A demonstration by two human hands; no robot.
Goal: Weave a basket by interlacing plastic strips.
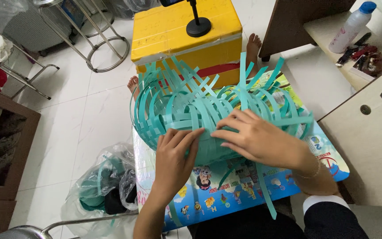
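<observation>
Left hand (173, 155) laid flat, fingers together and stretched forward, pressing on the near side of a half-woven teal strip basket (200, 110); nothing pinched, palm down on the woven strips. Right hand (255, 139) just beside it, fingers spread and curled over the same woven wall, fingertips (219, 132) touching a strip close to the left fingertips; whether a strip is actually clamped under them cannot be told. Thin bracelet (312, 170) on the right wrist. Under both hands, the basket lying on its side on a colourful cartoon-printed board (226, 190) across the lap, loose strip ends fanning up and away from the grip, one long strip (266, 194) trailing down toward the body below the right hand. Beyond the basket, away from the hands, a yellow box (177, 31) with a small black stand (197, 24) on top, bare feet (254, 44) showing beside it. Left of the left forearm, on the white tile floor, a clear plastic bag (107, 181) stuffed with teal and dark material. Far off to the right of the right hand, a shelf with a white bottle (352, 24) capped in blue.
</observation>
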